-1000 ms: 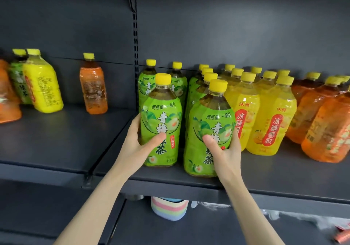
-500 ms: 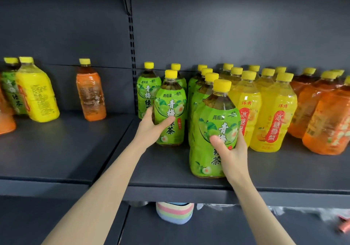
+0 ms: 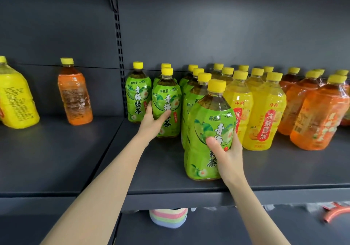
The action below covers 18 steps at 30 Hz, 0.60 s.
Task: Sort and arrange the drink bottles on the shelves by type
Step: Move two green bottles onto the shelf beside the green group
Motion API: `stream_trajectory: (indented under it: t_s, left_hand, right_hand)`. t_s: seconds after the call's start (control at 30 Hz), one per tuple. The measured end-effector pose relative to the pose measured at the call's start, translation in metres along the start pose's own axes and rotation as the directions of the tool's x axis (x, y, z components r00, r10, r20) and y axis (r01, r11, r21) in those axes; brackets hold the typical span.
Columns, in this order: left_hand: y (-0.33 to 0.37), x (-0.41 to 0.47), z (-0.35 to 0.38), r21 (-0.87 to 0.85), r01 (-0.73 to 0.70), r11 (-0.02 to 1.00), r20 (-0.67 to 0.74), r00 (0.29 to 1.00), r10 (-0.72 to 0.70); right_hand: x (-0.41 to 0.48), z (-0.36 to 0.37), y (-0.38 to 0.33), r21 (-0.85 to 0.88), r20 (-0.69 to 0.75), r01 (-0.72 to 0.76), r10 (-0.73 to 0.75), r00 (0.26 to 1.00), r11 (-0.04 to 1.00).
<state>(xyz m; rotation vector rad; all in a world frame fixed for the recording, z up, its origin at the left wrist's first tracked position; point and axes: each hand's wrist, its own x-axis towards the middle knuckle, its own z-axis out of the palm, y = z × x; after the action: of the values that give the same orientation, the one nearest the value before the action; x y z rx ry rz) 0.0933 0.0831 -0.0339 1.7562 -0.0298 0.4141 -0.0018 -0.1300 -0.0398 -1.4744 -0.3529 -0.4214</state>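
My left hand [image 3: 154,122] grips a green tea bottle [image 3: 167,101] standing deep on the grey shelf [image 3: 189,188], beside another green bottle [image 3: 137,93] at the back left. My right hand [image 3: 226,154] holds a second green tea bottle [image 3: 207,131] near the shelf's front edge, thumb across its label. Behind that bottle runs a row of green bottles [image 3: 191,93]. Yellow pear-drink bottles [image 3: 265,110] stand to the right, then orange bottles [image 3: 314,116] at the far right.
On the left shelf section [image 3: 56,150] stand a lone orange bottle [image 3: 74,93] and a yellow bottle [image 3: 15,97] at the frame edge. A slotted upright [image 3: 119,55] divides the sections. Below the shelf show a striped pastel object [image 3: 167,217] and an orange item [image 3: 335,213].
My left hand has pushed its green bottle back toward the rear of the shelf. My right hand's bottle stays near the front edge. The view has shifted slightly right.
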Motion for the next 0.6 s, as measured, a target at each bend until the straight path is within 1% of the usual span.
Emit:
stream_trajectory:
  t_s: [0.2, 0.43, 0.53, 0.6]
  left_hand:
    - [-0.0019, 0.0087, 0.0012, -0.057, 0.007, 0.998, 0.015, 1.000, -0.006]
    - [-0.0022, 0.0104, 0.0047, -0.074, -0.010, 0.997, -0.004, 1.000, 0.010]
    - [-0.0003, 0.0080, 0.0044, -0.076, 0.017, 0.997, -0.014, 1.000, -0.018]
    - [0.0004, 0.0031, 0.0040, -0.078, 0.051, 0.996, -0.048, 0.997, -0.055]
  right_hand:
    - [0.0009, -0.0014, 0.0026, 0.002, 0.007, -0.001, 0.000, 1.000, 1.000]
    - [0.0028, -0.0010, 0.0047, 0.013, 0.008, -0.010, 0.010, 1.000, 1.000]
    - [0.0020, -0.0007, 0.0035, 0.000, 0.009, -0.008, 0.008, 1.000, 1.000]
    - [0.0016, -0.0013, 0.0032, -0.002, 0.010, -0.006, 0.006, 1.000, 1.000]
